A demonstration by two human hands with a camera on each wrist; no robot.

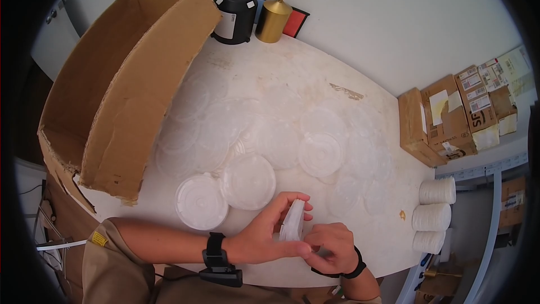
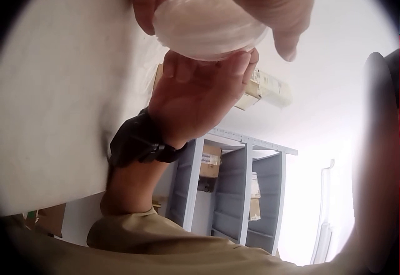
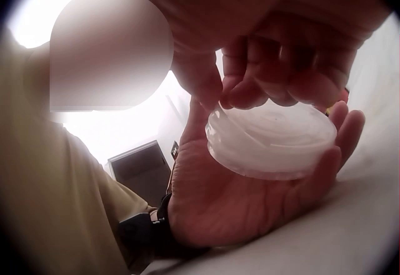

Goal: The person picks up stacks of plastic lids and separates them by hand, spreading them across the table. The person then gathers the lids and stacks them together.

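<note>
A small stack of round translucent plastic lids stands tilted on edge in my left hand, above the front of the table. The fingers curl round its far side and the thumb lies along the near side. My right hand pinches the rim with thumb and fingertips, the other fingers curled, as the right wrist view shows at the lids. On the table nearby lie two stacks of white round lids, side by side, the second one nearer the middle.
Many clear lids are spread over the white table. A cardboard box stands at left. Behind are a black cylinder and a gold canister. White lid stacks line the right edge, near cartons.
</note>
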